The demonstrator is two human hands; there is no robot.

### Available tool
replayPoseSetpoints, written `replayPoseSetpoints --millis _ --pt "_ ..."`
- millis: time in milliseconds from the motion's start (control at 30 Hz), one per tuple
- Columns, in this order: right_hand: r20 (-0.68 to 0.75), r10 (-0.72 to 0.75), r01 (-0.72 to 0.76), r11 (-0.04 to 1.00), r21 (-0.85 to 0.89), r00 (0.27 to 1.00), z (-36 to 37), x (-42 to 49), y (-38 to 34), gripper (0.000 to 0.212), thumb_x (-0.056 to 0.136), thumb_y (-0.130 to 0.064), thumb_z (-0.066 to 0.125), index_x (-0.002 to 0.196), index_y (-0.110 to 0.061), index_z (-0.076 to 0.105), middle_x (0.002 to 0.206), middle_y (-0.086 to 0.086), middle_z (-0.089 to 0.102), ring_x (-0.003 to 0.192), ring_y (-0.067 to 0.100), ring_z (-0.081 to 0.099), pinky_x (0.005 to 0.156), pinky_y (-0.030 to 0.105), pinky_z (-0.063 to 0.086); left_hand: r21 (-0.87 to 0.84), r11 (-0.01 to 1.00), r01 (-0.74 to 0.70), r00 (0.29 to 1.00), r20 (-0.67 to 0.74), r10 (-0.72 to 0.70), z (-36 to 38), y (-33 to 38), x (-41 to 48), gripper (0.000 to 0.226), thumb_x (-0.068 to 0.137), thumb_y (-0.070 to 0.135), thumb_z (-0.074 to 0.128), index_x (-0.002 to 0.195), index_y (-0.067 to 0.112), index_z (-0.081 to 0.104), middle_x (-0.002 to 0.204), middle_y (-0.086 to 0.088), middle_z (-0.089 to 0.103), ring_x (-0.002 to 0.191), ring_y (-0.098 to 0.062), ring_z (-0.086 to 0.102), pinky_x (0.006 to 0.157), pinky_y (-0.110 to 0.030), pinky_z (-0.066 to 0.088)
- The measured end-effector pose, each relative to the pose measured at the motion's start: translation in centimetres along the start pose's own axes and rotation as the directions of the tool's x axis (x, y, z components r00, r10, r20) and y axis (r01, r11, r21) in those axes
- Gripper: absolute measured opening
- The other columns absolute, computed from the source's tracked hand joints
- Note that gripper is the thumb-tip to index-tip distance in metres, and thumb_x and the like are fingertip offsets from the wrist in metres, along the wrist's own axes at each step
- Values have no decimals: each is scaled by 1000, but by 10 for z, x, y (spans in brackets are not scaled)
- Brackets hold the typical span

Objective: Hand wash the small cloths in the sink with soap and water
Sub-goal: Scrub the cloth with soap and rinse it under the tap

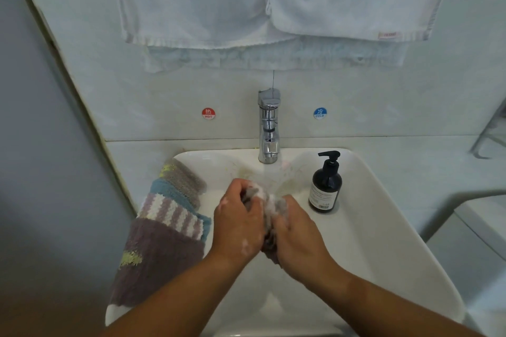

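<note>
Cloth (269,208), grey and foamy, is bunched between the two hands over the middle of the sink (383,213), just below the tap (269,128). The left hand (239,223) and right hand (297,232) each grip one side of it, fingers curled in and knuckles close together. That hold suits rubbing fabric against fabric to work the lather through. Suds cling to the cloth and to the back of the left hand, so soap looks applied. Holding it under the spout puts it in what seems a thin stream of water, and drips would fall into the basin.

The bottle (325,186), pump on top, stands upright on the sink's right ledge, near the right hand. A pile (167,216) of striped cloths is draped over the left rim, apart from the water. It is probably waiting its turn, though I cannot tell whether it is washed. I judge this the scrubbing stage, with rinsing to come. White towels (246,8) hang on the wall above.
</note>
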State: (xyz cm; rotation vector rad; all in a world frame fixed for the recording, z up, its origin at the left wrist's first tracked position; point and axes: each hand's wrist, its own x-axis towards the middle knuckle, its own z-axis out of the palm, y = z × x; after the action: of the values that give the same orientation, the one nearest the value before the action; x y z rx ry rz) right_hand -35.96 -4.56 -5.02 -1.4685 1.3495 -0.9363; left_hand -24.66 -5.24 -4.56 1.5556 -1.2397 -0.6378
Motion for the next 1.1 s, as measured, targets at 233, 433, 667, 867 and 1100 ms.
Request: replayPoseSetpoints --millis 233,433,667,867,1100 --pt "-217 -140 115 985 -126 966 -7 18 -7 11 104 -25 49 96 -25 56 83 -8 65 73 3 63 61 18 49 -31 998 -55 995 76 57 6 3 -23 17 100 9 50 92 23 54 77 8 62 68 1 59 55 -15 46" --pt "-65 -138 131 987 -92 988 2 -4 -7 14 106 -23 47 96 -22 57 78 -7 63 62 -7 59 51 11 44 -3 1000 -20 999 -25 20 1 -2 2 15 99 14 50 96 27 54 85 5 65 79 -10 63 71 -32 56" --pt "-244 -129 103 988 -117 961 -5 18 -6 16 105 -31 48 95 -25 58 86 -8 65 74 3 63 62 18 50 -91 996 -23 999 41 27 6 1 -12 14 101 16 50 97 28 55 87 5 66 82 -14 65 71 -37 58" --pt "-67 -196 191 979 -69 978 6 -3 -5 14 104 -27 49 92 -29 57 79 -7 65 66 2 63 54 16 48 -99 994 48 999 -9 -49 3 -9 6 22 101 11 48 105 32 54 98 3 66 89 -10 63 80 -36 55" --pt "-155 -114 128 988 85 981 -19 33 -7 11 93 -23 70 100 -29 65 94 -8 70 89 12 70 79 40 62 -199 980 3 990 137 25 1 -18 -2 15 98 24 58 95 37 54 97 -1 66 87 -26 69 64 -42 60"
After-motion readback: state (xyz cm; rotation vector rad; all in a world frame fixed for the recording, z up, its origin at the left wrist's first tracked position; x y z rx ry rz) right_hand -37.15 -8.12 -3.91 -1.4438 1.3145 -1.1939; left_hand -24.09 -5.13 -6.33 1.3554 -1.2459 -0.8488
